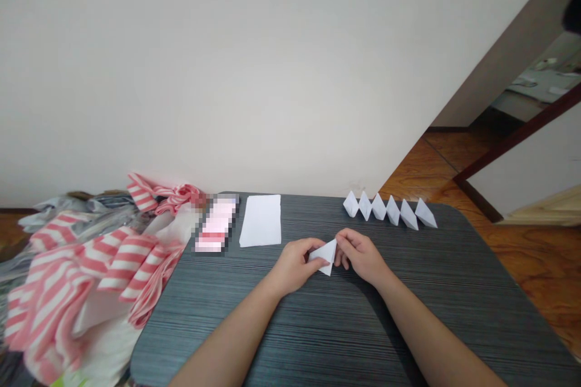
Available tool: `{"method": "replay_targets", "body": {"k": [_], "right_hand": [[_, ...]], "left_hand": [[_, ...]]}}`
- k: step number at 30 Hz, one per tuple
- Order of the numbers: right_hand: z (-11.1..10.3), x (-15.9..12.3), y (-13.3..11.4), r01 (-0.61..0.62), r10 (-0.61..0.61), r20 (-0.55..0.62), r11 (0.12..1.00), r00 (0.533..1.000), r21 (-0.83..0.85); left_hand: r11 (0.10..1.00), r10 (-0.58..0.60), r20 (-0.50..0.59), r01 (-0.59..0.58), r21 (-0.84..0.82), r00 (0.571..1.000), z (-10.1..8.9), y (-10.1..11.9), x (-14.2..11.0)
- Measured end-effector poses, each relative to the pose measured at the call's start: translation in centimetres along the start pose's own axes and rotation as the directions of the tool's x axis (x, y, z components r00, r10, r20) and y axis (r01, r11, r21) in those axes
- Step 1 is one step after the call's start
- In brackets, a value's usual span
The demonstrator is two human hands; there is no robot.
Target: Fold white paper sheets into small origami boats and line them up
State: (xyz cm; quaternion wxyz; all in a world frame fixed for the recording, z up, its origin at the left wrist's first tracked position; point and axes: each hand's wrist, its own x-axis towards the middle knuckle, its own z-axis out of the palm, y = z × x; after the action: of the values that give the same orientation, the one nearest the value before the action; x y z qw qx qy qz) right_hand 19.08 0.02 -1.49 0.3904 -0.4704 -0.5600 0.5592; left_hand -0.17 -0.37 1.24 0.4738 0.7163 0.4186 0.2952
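Observation:
A small piece of folded white paper (327,252) is held between my two hands over the middle of the dark table. My left hand (297,263) pinches its left side, the thumb in front and the fingers behind. At the upper right corner of the paper, my right hand (358,254) closes thumb and forefinger on the tip. Several folded white paper boats (379,208) stand in a row beyond my right hand. Flat on the table, past my left hand, lies a stack of white paper sheets (261,220).
A blurred-out pink and white rectangle (216,223) lies left of the sheets on the dark wood-grain table (204,308). Red-and-white striped cloth (59,296) is heaped beside the table's left edge. A pale wall (254,72) rises behind. Wooden floor (535,248) shows on the right.

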Motion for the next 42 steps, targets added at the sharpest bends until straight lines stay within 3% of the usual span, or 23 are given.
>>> {"method": "replay_targets", "body": {"k": [4, 9, 12, 17, 23, 28, 33, 42], "right_hand": [[0.07, -0.11, 0.00, 0.029, -0.035, 0.062, 0.994, 0.997, 0.105], [0.06, -0.12, 0.24, 0.037, -0.038, 0.111, 0.999, 0.993, 0.012], [-0.10, -0.06, -0.04, 0.077, -0.072, 0.088, 0.996, 0.994, -0.054], [-0.22, 0.06, -0.58, 0.231, -0.232, 0.004, 0.964, 0.973, -0.133], [-0.05, -0.04, -0.01, 0.091, -0.096, -0.029, 0.984, 0.995, -0.156], [0.09, -0.07, -0.17, 0.075, -0.085, -0.045, 0.980, 0.995, -0.184], [0.38, -0.23, -0.40, 0.053, -0.050, 0.015, 0.975, 0.999, -0.214], [0.63, -0.20, -0.60, 0.073, -0.071, 0.015, 0.949, 0.997, -0.307]], "left_hand": [[0.995, -0.022, -0.002, 0.021, -0.097, 1.000, 0.01, -0.28, 0.02], [0.991, -0.028, -0.004, 0.028, -0.131, 1.000, 0.05, -0.43, 0.03], [0.995, -0.028, -0.004, 0.027, -0.101, 1.000, 0.04, -0.48, 0.04], [0.998, -0.040, -0.024, 0.039, -0.046, 0.999, -0.06, -0.44, 0.05], [0.998, -0.026, -0.027, 0.025, -0.053, 0.999, -0.06, -0.22, -0.08], [0.993, -0.066, 0.015, 0.067, -0.093, 0.998, -0.06, -0.05, -0.22], [0.998, -0.055, -0.010, 0.055, 0.006, 0.998, -0.13, 0.12, -0.12], [0.992, -0.037, -0.061, 0.044, 0.118, 0.997, 0.16, -0.36, 0.08]]}}
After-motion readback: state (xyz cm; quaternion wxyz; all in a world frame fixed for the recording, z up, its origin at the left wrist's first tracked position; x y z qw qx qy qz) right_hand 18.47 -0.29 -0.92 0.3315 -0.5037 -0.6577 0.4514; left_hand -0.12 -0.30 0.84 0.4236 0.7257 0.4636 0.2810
